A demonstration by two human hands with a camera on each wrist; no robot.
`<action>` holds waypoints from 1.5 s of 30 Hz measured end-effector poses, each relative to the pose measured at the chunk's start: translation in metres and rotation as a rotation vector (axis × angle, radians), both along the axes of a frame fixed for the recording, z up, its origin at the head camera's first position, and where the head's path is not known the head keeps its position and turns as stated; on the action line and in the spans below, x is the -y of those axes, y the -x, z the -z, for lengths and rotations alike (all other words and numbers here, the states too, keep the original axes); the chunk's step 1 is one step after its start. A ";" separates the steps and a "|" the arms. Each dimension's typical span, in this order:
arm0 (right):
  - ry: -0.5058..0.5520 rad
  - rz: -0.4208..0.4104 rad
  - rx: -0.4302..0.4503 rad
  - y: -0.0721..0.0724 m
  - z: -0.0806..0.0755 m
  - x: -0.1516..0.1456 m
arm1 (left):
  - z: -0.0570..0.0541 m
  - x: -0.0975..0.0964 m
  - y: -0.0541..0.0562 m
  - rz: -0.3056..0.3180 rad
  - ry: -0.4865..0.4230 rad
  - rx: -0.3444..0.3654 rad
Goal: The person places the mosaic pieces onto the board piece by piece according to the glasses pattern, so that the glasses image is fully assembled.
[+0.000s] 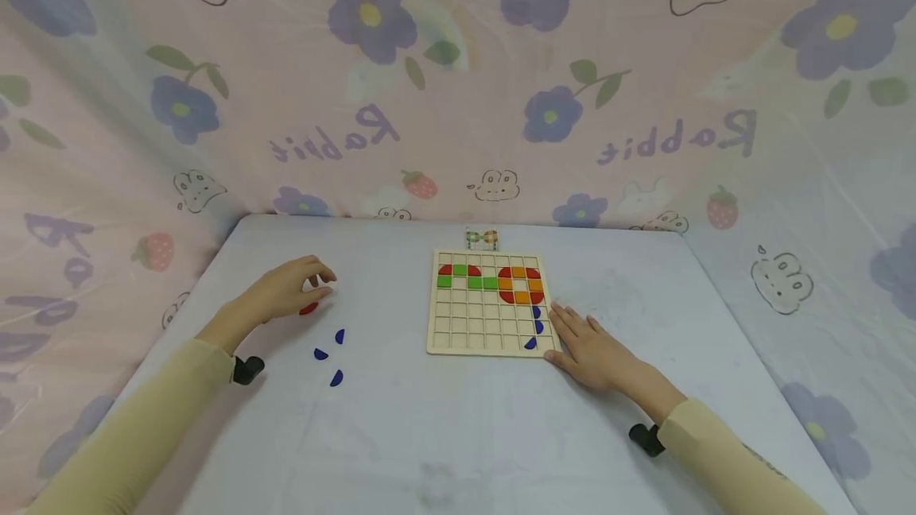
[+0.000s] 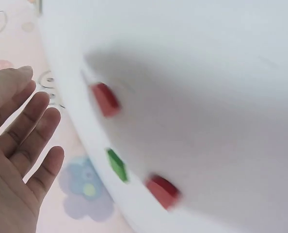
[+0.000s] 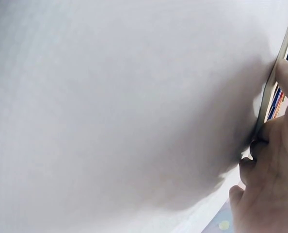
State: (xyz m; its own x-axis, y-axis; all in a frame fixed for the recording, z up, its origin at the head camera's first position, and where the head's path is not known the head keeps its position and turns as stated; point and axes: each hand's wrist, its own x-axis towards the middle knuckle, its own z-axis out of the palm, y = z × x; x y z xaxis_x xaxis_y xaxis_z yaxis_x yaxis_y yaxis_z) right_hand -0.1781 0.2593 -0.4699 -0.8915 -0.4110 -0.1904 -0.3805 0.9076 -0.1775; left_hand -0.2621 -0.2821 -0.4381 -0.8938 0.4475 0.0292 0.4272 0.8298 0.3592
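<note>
My left hand [image 1: 289,288] hovers over the table's left side with loosely bent fingers and nothing between them. Below it a red piece [image 1: 308,308] lies partly hidden. In the left wrist view, two red pieces [image 2: 105,99] and a green piece [image 2: 117,165] lie beyond the fingers. A wooden grid board [image 1: 458,327] stands mid-table, holding red, green, orange and blue pieces. Along its right edge lies my right hand [image 1: 594,352], fingers extended and thumb at the near right corner. The right wrist view shows that hand [image 3: 275,165] touching the board's edge.
Several blue half-round pieces [image 1: 321,354] lie loose between the left hand and the board. Behind the board is a small pattern card [image 1: 482,239] with a coloured design. A patterned curtain [image 1: 458,102] surrounds the white table [image 1: 401,435] at the back and sides.
</note>
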 end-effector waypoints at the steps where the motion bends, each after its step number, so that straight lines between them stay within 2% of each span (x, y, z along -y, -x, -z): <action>1: 0.003 -0.001 -0.001 -0.001 0.000 -0.001 | 0.001 0.004 -0.003 -0.006 0.011 0.000; 7: 0.008 -0.003 -0.006 -0.004 0.001 -0.002 | 0.009 0.022 -0.020 -0.004 0.040 0.003; 14: 0.006 -0.001 -0.012 -0.004 -0.001 -0.001 | 0.012 0.027 -0.026 -0.024 0.042 0.034; 22: 0.009 0.002 -0.010 -0.004 -0.002 -0.001 | 0.016 0.023 -0.023 -0.035 0.041 0.035; 35: 0.009 -0.002 -0.011 -0.002 -0.001 -0.001 | 0.018 0.016 -0.018 0.026 -0.011 0.016; 40: 0.006 -0.002 -0.008 -0.002 -0.002 -0.001 | 0.017 0.004 -0.013 0.039 -0.032 0.016; 45: 0.007 -0.006 -0.010 -0.002 -0.002 0.000 | 0.011 -0.018 -0.005 0.071 -0.042 0.013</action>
